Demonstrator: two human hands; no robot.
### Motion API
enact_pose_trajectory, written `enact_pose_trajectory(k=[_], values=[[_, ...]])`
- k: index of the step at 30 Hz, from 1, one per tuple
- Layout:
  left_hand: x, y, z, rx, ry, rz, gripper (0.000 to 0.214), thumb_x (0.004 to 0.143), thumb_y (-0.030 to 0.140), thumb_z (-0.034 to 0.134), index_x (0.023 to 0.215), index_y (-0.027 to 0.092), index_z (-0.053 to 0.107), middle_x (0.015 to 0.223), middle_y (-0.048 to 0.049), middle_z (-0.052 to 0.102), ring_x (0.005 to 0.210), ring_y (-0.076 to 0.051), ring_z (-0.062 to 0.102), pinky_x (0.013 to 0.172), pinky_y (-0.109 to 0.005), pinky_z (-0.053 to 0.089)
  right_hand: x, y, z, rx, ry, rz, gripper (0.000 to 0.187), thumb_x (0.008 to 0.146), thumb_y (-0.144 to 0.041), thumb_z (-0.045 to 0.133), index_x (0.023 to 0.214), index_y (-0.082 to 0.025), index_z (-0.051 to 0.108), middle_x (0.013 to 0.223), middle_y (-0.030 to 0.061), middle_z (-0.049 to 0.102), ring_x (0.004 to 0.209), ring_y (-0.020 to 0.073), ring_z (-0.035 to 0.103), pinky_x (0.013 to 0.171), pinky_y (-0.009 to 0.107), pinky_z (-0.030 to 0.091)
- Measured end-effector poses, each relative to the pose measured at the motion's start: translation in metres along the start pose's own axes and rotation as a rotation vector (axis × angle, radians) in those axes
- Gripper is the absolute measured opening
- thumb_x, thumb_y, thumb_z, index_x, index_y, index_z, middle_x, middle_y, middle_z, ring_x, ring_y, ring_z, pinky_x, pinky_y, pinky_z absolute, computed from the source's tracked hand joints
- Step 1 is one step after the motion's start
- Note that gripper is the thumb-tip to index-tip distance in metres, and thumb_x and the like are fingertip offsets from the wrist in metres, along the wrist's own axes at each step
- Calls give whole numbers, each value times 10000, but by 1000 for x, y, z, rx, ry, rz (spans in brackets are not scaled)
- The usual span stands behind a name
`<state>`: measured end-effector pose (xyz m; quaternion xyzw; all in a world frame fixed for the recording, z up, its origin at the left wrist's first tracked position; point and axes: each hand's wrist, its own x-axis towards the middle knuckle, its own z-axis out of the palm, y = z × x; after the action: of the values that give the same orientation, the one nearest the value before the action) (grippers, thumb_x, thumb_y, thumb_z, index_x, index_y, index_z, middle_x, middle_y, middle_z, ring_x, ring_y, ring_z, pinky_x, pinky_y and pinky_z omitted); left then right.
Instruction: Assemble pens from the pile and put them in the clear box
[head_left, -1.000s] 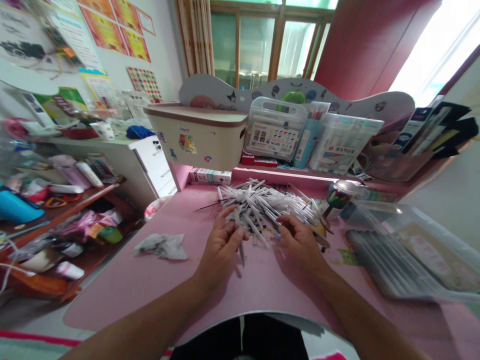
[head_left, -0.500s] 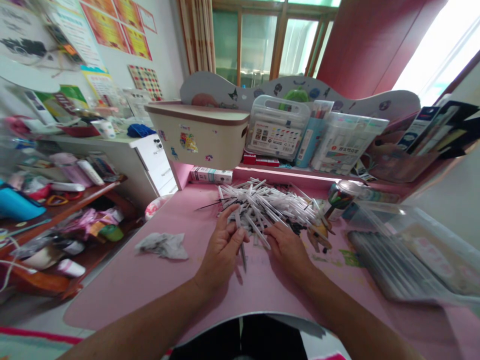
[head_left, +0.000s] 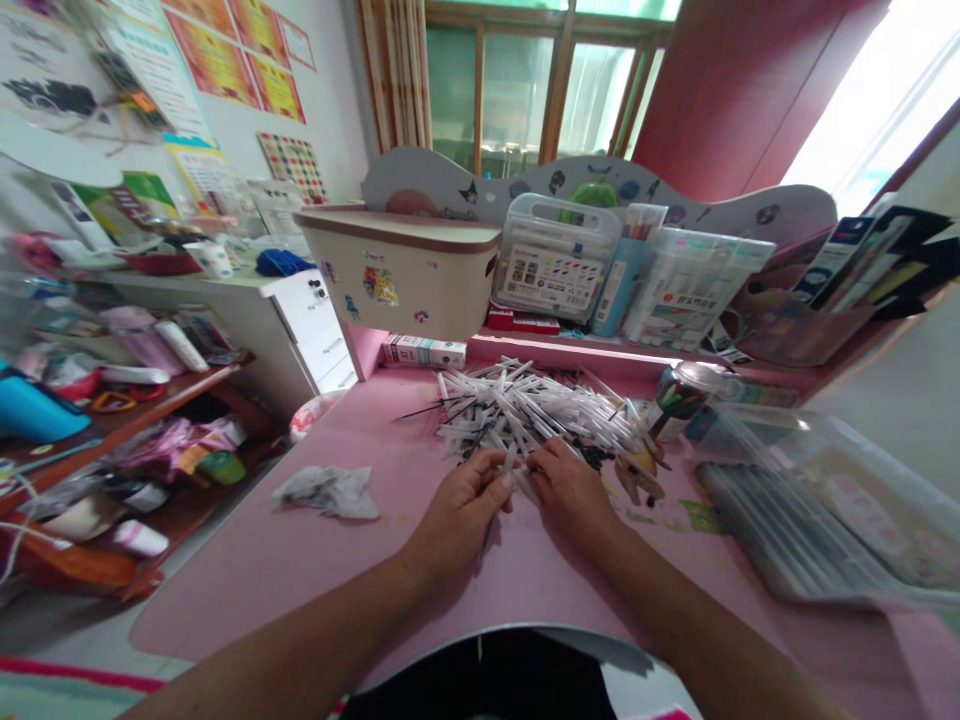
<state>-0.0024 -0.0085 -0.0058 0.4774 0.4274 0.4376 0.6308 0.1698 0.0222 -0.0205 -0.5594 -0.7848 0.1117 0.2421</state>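
My left hand (head_left: 466,508) is closed around a slim pale pen (head_left: 510,459), its upper end showing above the thumb and a dark tapered end pointing down below the fingers. Close beside it, my right hand (head_left: 568,492) has its fingertips pinched on a slim white pen barrel (head_left: 528,486), partly hidden between the hands. The fingertips of both hands nearly meet. Just beyond them lies a heaped pile of white pen barrels (head_left: 540,395), with some black pieces among them.
A crumpled tissue (head_left: 330,492) lies on the pink desk (head_left: 247,580) at left. To the right are a wooden figure (head_left: 639,475), a jar of pens (head_left: 690,390) and an open clear plastic case (head_left: 795,530). A shelf behind holds a lidded bin (head_left: 409,270) and marker boxes (head_left: 555,265).
My left hand has moved right and slightly toward me with the pen, closing the gap to my right hand. My right hand has shifted a little, its fingers now beside the left's.
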Motion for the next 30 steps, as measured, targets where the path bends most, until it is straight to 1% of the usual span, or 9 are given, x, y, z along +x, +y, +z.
enact_pose_trajectory(k=[2,4,7,9,12,16,20,24,30], values=[[1,-2,0,-3,-42,-37,318,854,379,622,1113,195,611,681,55,514,438,-54,402,409,-177,310,-1,2,-3,176,40,43,124,839,-131,536,847,-177,651,906,64,625,819,176,579,728,289,439],[1,-1,0,13,-74,-54,311,847,367,632,1084,167,652,671,46,498,469,-57,398,439,-183,311,-2,5,-6,451,39,137,87,818,-162,558,864,-179,629,797,33,631,717,157,576,661,273,444],[2,1,0,66,-117,-43,296,854,351,626,1059,150,697,671,29,496,523,-69,402,476,-192,296,-3,8,-12,857,-14,255,126,820,-233,574,926,-179,613,703,-5,618,605,134,569,578,255,443],[2,2,0,82,-136,-29,278,859,337,620,1041,151,719,677,20,504,558,-77,410,503,-198,294,-4,9,-16,987,-50,269,179,835,-289,579,959,-170,630,666,-11,606,577,129,568,550,250,435],[1,2,0,86,-173,-28,242,859,311,617,996,154,739,684,14,514,589,-84,415,529,-206,293,-4,9,-21,1043,-96,243,233,829,-338,604,964,-159,666,648,-5,601,573,125,560,537,247,421],[0,1,1,117,-202,-36,236,834,327,641,950,154,753,682,7,532,597,-98,432,540,-223,303,-6,7,-25,1090,-124,225,179,778,-307,659,905,-184,627,632,-21,608,588,127,571,588,256,448],[1,0,0,181,-207,-11,298,812,375,659,976,152,770,706,-16,587,620,-122,461,568,-241,340,-7,6,-27,991,-147,169,105,778,-257,638,848,-179,651,656,-21,602,598,114,556,601,247,439],[2,-1,-2,249,-205,22,320,825,380,638,1010,157,772,714,-23,609,645,-140,488,599,-253,367,-7,7,-30,908,-138,107,105,777,-226,619,840,-175,686,709,-13,595,618,109,545,597,240,428],[0,8,-2,388,-229,119,306,851,373,590,967,161,779,702,-25,620,673,-163,506,633,-260,378,-7,8,-31,934,-211,173,149,766,-260,617,868,-170,679,676,-14,596,619,120,552,612,247,435]])
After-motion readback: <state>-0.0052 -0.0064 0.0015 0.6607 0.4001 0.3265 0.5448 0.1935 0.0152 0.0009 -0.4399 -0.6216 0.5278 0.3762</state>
